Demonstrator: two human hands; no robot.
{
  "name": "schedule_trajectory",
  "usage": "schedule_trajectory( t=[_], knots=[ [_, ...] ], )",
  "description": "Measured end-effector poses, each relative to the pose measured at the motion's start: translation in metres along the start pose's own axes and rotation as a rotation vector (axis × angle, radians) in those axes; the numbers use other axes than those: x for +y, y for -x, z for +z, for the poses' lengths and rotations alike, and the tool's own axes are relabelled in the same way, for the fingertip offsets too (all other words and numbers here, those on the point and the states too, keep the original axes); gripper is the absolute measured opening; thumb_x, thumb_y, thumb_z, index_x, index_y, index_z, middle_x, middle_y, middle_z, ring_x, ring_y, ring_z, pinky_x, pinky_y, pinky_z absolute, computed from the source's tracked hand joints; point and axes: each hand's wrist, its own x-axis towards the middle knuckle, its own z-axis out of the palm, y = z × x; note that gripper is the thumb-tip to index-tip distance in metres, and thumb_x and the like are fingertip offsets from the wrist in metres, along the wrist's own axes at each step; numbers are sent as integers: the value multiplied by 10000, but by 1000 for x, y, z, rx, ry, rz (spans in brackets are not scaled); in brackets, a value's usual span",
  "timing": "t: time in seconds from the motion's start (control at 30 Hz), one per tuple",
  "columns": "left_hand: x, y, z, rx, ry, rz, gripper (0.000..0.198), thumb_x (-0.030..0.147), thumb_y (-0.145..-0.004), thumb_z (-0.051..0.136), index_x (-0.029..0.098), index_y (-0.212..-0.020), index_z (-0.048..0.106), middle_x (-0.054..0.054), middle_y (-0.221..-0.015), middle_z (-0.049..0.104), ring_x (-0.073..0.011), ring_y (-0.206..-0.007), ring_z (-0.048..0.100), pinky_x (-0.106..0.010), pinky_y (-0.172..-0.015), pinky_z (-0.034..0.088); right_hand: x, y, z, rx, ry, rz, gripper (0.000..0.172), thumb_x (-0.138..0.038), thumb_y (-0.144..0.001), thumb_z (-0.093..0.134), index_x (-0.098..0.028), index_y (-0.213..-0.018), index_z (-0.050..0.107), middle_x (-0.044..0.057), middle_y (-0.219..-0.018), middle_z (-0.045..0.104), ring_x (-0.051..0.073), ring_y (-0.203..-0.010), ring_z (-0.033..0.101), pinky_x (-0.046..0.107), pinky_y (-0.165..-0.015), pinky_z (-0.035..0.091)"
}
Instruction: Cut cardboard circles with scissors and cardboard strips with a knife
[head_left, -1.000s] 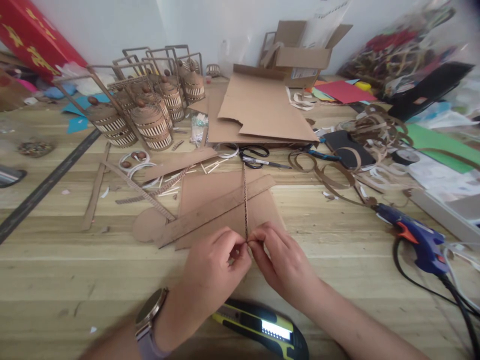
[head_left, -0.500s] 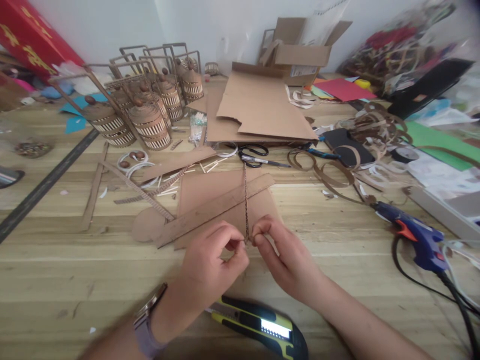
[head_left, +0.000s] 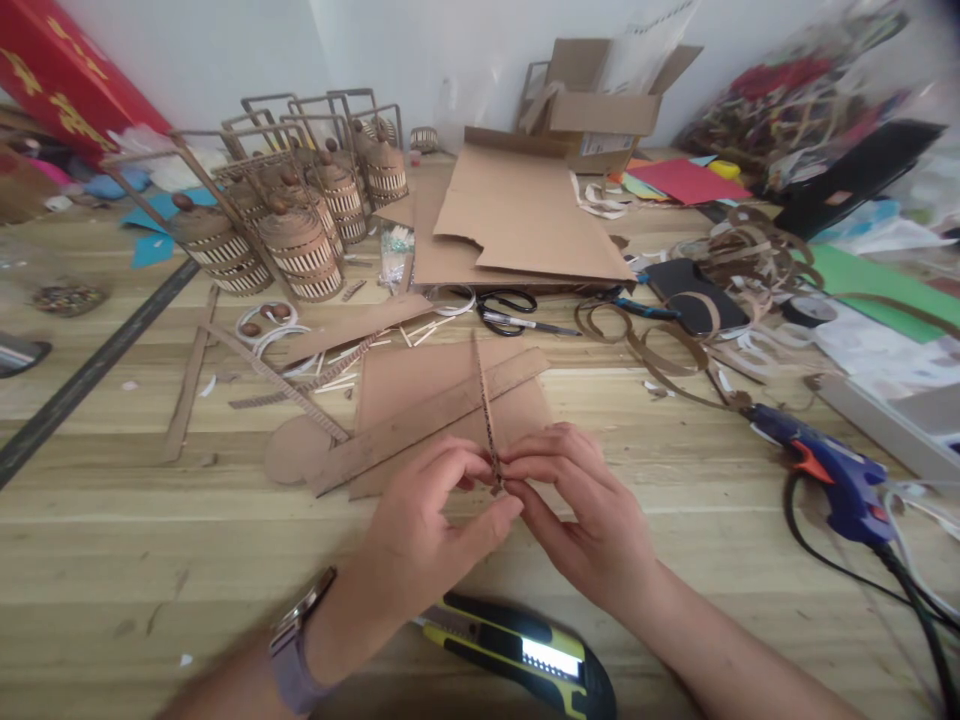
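Observation:
A narrow cardboard strip [head_left: 486, 410], its corrugated edge showing, points away from me with its near end between my hands. My right hand [head_left: 589, 505] pinches that near end between thumb and fingers. The bent fingers of my left hand [head_left: 424, 530] press on the strip's left side, while its thumb reaches across below the end. Under the strip's far part lie a wider cardboard strip [head_left: 427, 430] and a cardboard sheet [head_left: 416, 365]. A cardboard disc [head_left: 291, 450] rests to the left. Close to my wrists is a yellow and black utility knife [head_left: 495, 650].
A blue glue gun [head_left: 832, 480] with its cord lies at right. Black-handled scissors [head_left: 506, 300] and a pen [head_left: 529, 322] sit beyond the sheet. Several lantern-like models [head_left: 300, 250] stand back left. Large cardboard pieces [head_left: 525, 210] and curled brown strips [head_left: 750, 250] cover the back.
The strip's far end has swung a little left. My left thumb has stretched out from its pinch and moved right, and my right hand's fingers have straightened along the strip's near end.

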Motion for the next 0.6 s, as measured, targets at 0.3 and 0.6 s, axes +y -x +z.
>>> schedule_trajectory(
  t=[0.3, 0.6],
  knots=[
    [-1, 0, -1, -1, -36, 80, 148, 123, -900, 571, 189, -792, 647, -47, -889, 684, -151, -829, 668, -241, -770, 527, 0, 0, 0, -33, 17, -24, 223, -43, -925, 564, -244, -1017, 593, 61, -982, 745, 209, -898, 696, 415, -862, 514],
    [-2, 2, 4, 16, 20, 72, 189, 78, -833, 566, 217, -706, 546, -22, -866, 688, -141, -794, 659, -229, -743, 514, 0, 0, -2, -17, 54, 27, 222, -60, -906, 538, -277, -951, 548, -12, -877, 770, 185, -796, 732, 438, -947, 473]
  ],
)
